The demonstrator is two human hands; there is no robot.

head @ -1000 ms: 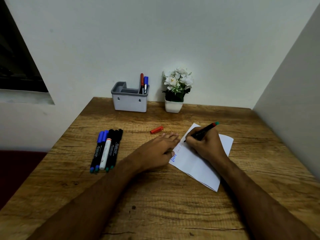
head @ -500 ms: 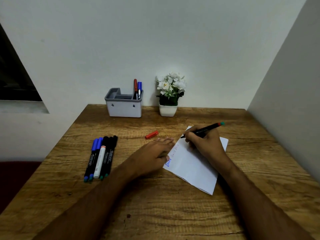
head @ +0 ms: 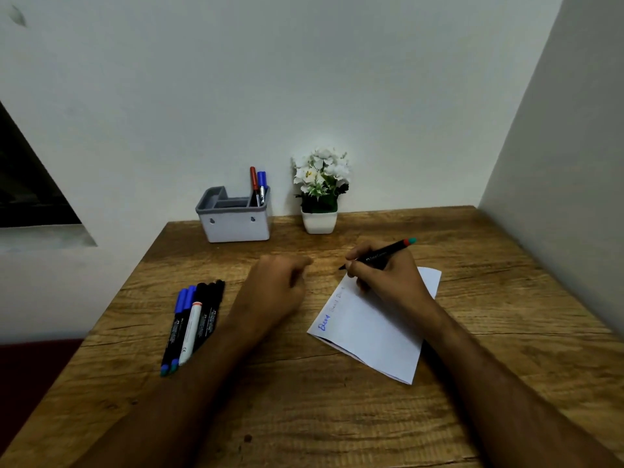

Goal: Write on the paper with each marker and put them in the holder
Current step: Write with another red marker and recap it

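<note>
The left hand (head: 277, 292) hangs in a loose fist just above the counter (head: 304, 417), its grip curled in with nothing visibly inside, though I cannot tell for sure what lies beneath it. The right hand (head: 388, 275) has its grip closed around a black marker (head: 381, 255), uncapped, tip pointing left at the far edge of the paper (head: 374, 332).

At the near left lies a row of spare markers (head: 194, 324), side by side and touching, all capped. Far behind them stands the holder (head: 236, 224), with a red marker (head: 253, 184) and a blue marker (head: 261, 185) upright in its right compartment. A flower pot (head: 319, 221) sits just right of it. The paper carries blue writing (head: 325, 321) near its left corner and fainter marks beyond.

By my reading, writing with this marker is finishing. Next it needs its cap, which I cannot see, then a place in the holder.
</note>
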